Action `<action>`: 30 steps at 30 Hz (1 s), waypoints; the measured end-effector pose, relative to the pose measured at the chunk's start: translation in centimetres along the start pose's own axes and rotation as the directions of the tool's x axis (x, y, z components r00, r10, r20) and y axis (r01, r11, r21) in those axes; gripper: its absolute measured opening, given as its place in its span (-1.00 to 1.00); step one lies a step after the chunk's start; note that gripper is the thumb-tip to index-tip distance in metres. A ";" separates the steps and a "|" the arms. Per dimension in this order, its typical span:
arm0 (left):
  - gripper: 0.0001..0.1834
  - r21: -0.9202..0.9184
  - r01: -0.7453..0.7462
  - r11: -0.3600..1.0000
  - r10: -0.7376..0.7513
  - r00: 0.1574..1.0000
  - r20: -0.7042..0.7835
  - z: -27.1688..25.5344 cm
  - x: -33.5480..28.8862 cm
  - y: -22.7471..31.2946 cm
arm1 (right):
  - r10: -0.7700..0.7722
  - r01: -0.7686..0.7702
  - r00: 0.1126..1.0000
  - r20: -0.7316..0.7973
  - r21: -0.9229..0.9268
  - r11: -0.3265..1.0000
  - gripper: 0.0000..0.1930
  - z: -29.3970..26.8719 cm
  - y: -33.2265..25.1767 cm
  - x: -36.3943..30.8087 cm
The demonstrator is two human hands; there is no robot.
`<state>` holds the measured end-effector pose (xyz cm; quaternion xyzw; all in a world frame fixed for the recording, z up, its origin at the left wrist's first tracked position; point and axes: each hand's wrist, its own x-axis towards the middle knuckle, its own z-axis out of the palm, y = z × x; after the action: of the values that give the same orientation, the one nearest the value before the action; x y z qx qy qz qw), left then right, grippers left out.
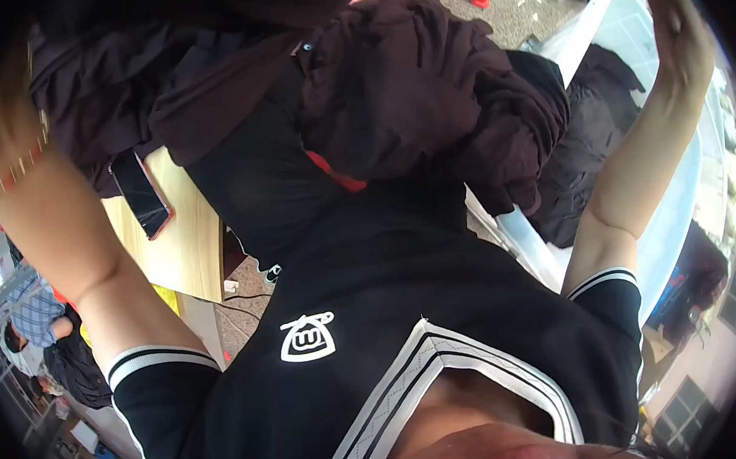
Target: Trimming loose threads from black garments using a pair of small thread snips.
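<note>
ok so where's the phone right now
In the head view, the phone lies on the wooden table at the person's left, beside the dark clothes pile.

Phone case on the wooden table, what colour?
Orange-red rim around the phone, dark screen; head view.

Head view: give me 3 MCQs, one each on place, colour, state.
1. Where does the phone lie?
A. on the wooden table
B. on the red stool
C. in a hand

2. What colour is the pile of garments?
A. white
B. dark, near black
C. yellow

3. How are the person's arms held?
A. folded
B. both raised, one to each side
C. resting on the table

Key:
1 A: the phone lies flat on the wood, beside the dark cloth.
2 B: the heap is dark throughout.
3 B: the left hand and the right hand are up near the picture's rim, blurred, grip unclear.
</note>
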<state>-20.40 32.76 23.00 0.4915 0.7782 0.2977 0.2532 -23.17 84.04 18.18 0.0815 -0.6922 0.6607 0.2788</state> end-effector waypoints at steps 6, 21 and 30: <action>-0.65 0.050 0.183 0.982 -0.189 0.928 0.319 10.0 2.0 2.5 | 0.378 -0.086 0.216 0.900 -0.368 0.926 -0.60 -3.9 -0.1 -8.5; -0.72 0.440 0.412 0.798 -0.462 0.887 0.007 10.8 13.1 -5.0 | 0.442 -0.219 0.607 0.660 -0.396 0.892 -0.77 11.1 -0.2 -11.6; -0.74 -0.499 0.184 0.847 -0.408 0.827 -0.386 11.4 12.7 -7.5 | 0.301 -0.126 0.752 0.587 -0.321 0.939 -0.69 16.5 5.8 -13.0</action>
<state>-22.10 44.31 8.48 0.2015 0.7961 0.5337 0.2018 -19.72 65.56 7.19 0.1791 -0.8306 0.5259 -0.0376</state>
